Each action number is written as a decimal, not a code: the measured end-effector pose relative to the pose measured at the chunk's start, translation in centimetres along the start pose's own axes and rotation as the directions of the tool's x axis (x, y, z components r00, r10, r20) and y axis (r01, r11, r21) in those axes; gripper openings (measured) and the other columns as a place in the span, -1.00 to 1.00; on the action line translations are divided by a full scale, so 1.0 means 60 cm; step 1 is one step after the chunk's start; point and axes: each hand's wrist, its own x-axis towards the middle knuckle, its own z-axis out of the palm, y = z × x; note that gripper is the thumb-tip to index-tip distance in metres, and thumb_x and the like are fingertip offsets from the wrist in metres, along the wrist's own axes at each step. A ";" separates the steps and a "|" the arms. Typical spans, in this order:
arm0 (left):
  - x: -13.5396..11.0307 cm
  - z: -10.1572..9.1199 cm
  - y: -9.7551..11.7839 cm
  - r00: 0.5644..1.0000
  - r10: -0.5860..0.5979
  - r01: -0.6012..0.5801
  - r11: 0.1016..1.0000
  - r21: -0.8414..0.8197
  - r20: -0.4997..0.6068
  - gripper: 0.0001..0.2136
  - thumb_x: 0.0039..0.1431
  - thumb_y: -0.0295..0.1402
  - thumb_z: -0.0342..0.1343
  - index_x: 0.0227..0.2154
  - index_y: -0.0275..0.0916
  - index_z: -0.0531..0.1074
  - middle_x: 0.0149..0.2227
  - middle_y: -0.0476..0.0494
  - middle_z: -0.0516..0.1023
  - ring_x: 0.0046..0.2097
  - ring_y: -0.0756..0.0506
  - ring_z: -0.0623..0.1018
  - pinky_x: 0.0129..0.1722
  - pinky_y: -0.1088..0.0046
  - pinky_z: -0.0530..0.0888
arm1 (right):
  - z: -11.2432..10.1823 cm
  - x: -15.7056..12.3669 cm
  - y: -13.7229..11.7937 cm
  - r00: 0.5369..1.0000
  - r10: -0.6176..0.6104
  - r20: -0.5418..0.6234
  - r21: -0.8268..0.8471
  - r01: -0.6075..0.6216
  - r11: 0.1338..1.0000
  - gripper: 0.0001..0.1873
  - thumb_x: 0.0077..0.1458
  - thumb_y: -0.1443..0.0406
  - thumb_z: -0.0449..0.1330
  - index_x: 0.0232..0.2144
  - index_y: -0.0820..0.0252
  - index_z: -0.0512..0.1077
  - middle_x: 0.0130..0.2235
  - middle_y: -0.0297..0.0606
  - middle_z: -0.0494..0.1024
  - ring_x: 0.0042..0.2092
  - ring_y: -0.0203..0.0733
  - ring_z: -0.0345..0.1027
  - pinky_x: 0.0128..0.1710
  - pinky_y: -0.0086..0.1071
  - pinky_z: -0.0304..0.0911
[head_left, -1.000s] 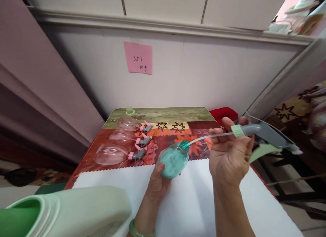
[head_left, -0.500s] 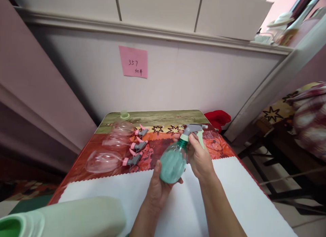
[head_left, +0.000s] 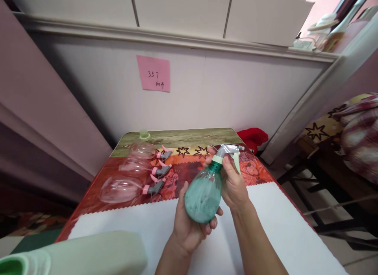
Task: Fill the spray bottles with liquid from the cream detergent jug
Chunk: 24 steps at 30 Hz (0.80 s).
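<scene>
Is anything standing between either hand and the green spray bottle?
Nothing visible: the left hand cups the green spray bottle, and the right hand holds its collar. Three clear spray bottles lie apart, to the left.

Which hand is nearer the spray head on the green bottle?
Right: the right hand holds the spray head at its pale green collar; the left hand is lower, cupping the green bottle from below.

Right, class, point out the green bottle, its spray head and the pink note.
Green bottle (head_left: 203,197): head view, on its rounded body.
Spray head (head_left: 226,149): head view, on its grey body.
Pink note (head_left: 154,74): head view, near its centre.
</scene>
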 end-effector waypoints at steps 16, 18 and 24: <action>-0.018 0.016 0.016 0.995 0.070 -0.064 0.994 0.085 -0.077 -0.26 0.19 0.25 -0.12 -0.18 -0.46 0.52 -0.43 -0.45 0.62 -0.62 -0.12 0.54 -0.76 0.54 0.26 | 0.007 -0.014 0.001 0.985 -0.162 0.068 -0.124 0.169 0.978 -0.59 0.22 -0.01 0.19 -0.04 0.08 0.53 -0.19 -0.18 0.66 -0.09 -0.02 0.54 -0.08 -0.13 0.46; -0.020 0.016 0.017 0.991 0.090 -0.081 0.992 0.097 -0.097 -0.27 0.20 0.23 -0.14 -0.18 -0.45 0.52 -0.44 -0.45 0.62 -0.63 -0.13 0.54 -0.77 0.54 0.24 | 0.005 -0.012 0.008 0.983 -0.173 0.054 -0.121 0.178 0.976 -0.61 0.21 0.00 0.21 -0.04 0.06 0.52 -0.19 -0.20 0.66 -0.10 -0.03 0.55 -0.08 -0.13 0.46; -0.022 0.018 0.018 0.991 0.096 -0.088 0.993 0.085 -0.094 -0.30 0.20 0.22 -0.13 -0.18 -0.43 0.52 -0.45 -0.43 0.62 -0.64 -0.12 0.53 -0.78 0.55 0.21 | 0.003 -0.009 0.026 0.983 -0.185 0.014 -0.101 0.185 0.977 -0.62 0.15 0.01 0.28 -0.08 0.07 0.51 -0.16 -0.20 0.67 -0.12 -0.03 0.56 -0.13 -0.16 0.49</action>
